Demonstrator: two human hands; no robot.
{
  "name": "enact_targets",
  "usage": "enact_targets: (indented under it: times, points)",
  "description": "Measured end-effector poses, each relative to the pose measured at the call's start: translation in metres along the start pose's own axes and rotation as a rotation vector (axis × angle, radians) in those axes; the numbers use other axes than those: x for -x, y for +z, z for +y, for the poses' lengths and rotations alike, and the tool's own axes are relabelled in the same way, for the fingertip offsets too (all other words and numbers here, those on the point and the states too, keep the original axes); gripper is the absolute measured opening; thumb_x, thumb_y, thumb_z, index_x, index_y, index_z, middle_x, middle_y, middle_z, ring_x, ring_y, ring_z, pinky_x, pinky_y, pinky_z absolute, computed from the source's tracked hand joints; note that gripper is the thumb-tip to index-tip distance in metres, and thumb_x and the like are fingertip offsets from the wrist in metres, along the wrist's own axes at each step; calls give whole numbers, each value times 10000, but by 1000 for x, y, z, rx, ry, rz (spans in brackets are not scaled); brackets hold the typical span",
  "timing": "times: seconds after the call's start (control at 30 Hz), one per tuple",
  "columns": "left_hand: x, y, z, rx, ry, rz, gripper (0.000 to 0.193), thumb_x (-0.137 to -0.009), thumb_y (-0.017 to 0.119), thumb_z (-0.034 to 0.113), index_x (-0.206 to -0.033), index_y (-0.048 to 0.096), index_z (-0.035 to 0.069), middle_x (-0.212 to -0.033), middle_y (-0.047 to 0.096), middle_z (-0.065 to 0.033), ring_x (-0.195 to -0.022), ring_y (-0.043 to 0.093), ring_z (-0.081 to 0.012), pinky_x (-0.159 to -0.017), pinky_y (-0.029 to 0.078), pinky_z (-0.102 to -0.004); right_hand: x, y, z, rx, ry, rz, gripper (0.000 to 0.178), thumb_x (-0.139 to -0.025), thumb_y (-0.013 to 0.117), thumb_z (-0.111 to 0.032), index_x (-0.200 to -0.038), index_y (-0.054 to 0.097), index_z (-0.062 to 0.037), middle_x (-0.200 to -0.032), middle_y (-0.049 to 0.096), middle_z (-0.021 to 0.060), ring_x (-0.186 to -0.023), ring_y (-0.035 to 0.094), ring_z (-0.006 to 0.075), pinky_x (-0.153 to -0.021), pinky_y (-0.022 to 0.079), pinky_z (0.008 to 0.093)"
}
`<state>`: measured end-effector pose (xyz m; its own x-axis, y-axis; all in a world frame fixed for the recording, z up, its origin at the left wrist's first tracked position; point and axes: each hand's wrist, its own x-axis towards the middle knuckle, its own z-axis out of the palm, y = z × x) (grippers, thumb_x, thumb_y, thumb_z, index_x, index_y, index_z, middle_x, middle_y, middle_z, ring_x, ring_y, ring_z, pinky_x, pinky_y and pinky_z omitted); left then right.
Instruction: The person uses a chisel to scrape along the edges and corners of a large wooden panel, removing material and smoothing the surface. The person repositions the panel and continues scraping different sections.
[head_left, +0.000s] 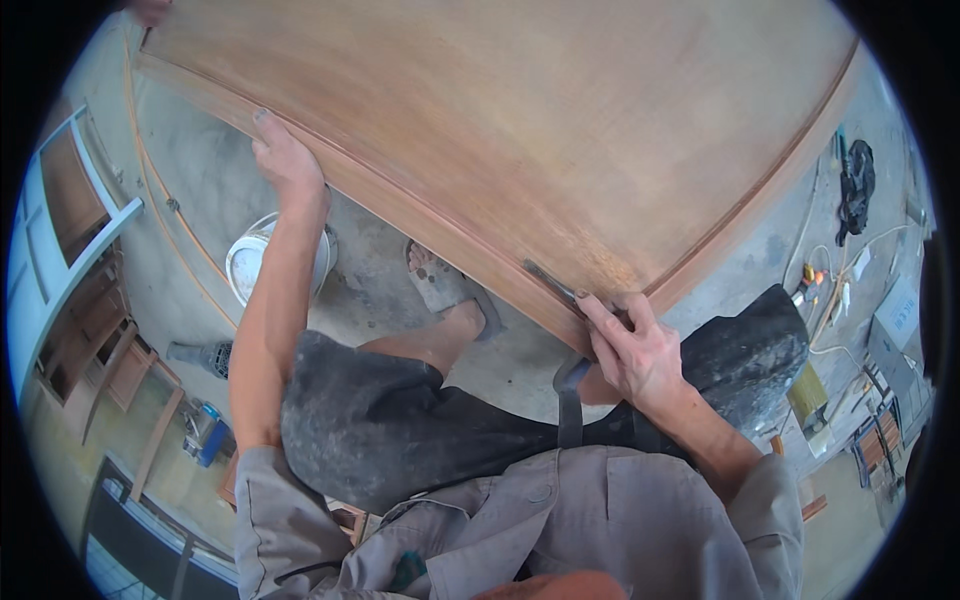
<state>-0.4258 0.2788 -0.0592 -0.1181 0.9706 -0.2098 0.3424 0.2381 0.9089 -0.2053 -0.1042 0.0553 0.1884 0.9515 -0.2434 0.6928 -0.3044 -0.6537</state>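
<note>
A large wooden panel [520,120] with a raised frame along its edges is tilted in front of me, one corner pointing toward my lap. My left hand [287,160] grips its left-hand edge, with the fingers partly hidden. Near the close corner, my right hand [635,345] is closed around a slim, dark, chisel-like tool [548,278]. Its narrow metal blade lies along the inner groove of the frame. Next to this corner the panel surface has a paler, rough patch [605,262].
A white bucket [245,268] stands on the floor left of my foot. Hoses [150,170] run along the floor at left, near wooden frames [90,350] and a blue power tool [207,435]. A black plastic bag [856,190] and cables lie at right. A blurred hand-like shape [150,10] shows at top left.
</note>
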Motion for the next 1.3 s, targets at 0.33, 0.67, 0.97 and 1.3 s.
enact_targets:
  times: [0.33, 0.67, 0.97, 1.3]
  points:
    - [2, 2, 11, 52, -73, 28, 647, -1115, 411, 502, -1392, 516, -74, -1325, 657, -195, -1159, 659, -304, -1005, 513, -434, 8, 23, 19, -53, -193, 124, 562, -787, 767, 11, -1340, 709, -72, -1086, 643, 99, -883, 680, 259, -633, 576, 354]
    - [-6, 2, -1, 28, -51, 65, 674, -1096, 432, 524, -1385, 538, -76, -1300, 674, -206, -1142, 666, -300, -996, 512, -425, -1, 34, 17, -42, -248, 167, 571, -756, 754, 13, -1323, 711, -42, -1086, 644, 98, -888, 682, 241, -639, 585, 344]
    - [-3, 9, -1, 60, -19, 58, 644, -1105, 443, 509, -1373, 545, -68, -1283, 683, -191, -1139, 670, -279, -986, 520, -407, -36, 46, 5, -62, -286, 182, 535, -772, 696, -12, -1307, 711, -5, -1091, 647, 131, -896, 680, 274, -819, 565, 360]
    - [4, 10, 5, 102, -52, 69, 648, -1103, 446, 511, -1377, 541, -68, -1310, 669, -193, -1162, 662, -286, -1002, 512, -411, -8, 37, 23, -47, -301, 135, 553, -764, 735, 31, -1316, 702, 11, -1081, 651, 157, -916, 683, 298, -788, 576, 377]
